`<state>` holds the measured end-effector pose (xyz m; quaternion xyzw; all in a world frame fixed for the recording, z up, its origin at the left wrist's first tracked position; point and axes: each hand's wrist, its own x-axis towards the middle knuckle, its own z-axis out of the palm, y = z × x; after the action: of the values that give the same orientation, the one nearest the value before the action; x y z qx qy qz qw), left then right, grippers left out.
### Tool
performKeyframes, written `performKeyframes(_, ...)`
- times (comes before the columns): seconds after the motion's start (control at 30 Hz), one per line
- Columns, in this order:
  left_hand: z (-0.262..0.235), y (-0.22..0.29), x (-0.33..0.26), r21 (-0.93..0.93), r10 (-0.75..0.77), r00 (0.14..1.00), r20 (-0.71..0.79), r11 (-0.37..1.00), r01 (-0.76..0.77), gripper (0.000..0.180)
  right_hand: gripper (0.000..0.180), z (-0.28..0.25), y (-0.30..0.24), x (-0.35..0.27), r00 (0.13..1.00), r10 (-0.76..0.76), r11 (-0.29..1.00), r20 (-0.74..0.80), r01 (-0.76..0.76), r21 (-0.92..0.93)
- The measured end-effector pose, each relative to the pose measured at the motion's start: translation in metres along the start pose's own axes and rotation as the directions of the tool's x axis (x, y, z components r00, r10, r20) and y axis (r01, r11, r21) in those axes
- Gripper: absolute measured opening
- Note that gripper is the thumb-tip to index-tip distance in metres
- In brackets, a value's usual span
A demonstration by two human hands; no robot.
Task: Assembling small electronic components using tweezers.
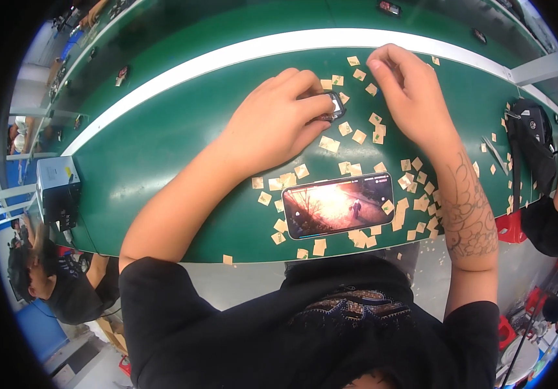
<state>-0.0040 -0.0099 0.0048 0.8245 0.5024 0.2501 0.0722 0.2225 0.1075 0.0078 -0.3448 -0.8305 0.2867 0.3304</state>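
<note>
My left hand [285, 110] is closed around a small black device [338, 106] with a light patch on its face, just above the green table. The fingers hide most of it. To its right, my right hand [409, 81] is raised with the fingers curled and the thumb near the index finger. Whatever it may pinch is too small or hidden to tell. Small beige paper squares [359, 137] lie scattered between and below my hands. A phone [337, 205] lies flat near the table's front edge, its screen lit with a bright outdoor scene.
A white strip [240, 57] runs behind the green tabletop [156, 142], with small dark devices [389, 8] beyond it. At the right lie tweezers [496, 154] and a black bag [531, 129]. A box [58, 188] stands at the left end. People sit at both sides.
</note>
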Motion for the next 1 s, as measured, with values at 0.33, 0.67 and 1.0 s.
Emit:
performKeyframes(0.33,0.001,0.000,0.010,-0.208,-0.073,0.987,-0.142,0.977,0.043,0.046,0.032,-0.005,0.016,0.006,0.991,0.125,0.989,0.040,-0.121,-0.086)
performKeyframes(0.67,0.001,0.005,0.046,-0.568,-0.219,0.971,-0.095,0.813,0.127,0.047,0.021,0.007,0.022,0.004,0.993,0.042,0.874,0.109,-0.090,0.477)
performKeyframes(1.0,0.006,-0.022,0.061,-0.628,-0.392,0.920,0.024,0.710,0.319,0.025,0.024,0.011,0.015,0.001,0.991,0.112,0.903,0.074,-0.133,0.409)
